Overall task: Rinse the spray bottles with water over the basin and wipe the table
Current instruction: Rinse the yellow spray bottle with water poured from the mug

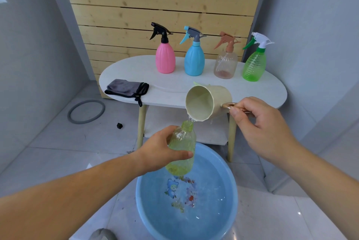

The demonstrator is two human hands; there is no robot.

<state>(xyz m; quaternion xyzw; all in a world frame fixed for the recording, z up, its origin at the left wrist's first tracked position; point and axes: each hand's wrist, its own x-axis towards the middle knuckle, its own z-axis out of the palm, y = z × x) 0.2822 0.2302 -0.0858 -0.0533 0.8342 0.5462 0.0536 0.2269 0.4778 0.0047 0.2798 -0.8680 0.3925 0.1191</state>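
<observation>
My left hand [159,150] grips a yellow-green bottle [182,142] with no spray head, held upright over the blue basin [147,206]. My right hand [258,123] holds the metal handle of a beige cup [207,101], tipped so water runs from its rim into the bottle's mouth. The basin holds water. Behind, on the white oval table [262,92], stand a pink bottle [165,58], a blue bottle [194,60], a clear brownish bottle [225,64] and a green bottle [254,64], all with spray heads on. A grey cloth [126,89] lies at the table's left end.
A thin clear tube [167,89] lies on the table beside the cloth. A grey ring [86,111] and a small black cube [119,125] lie on the tiled floor to the left. The table has a lower shelf [174,132] and wooden legs, with a wooden slat wall behind.
</observation>
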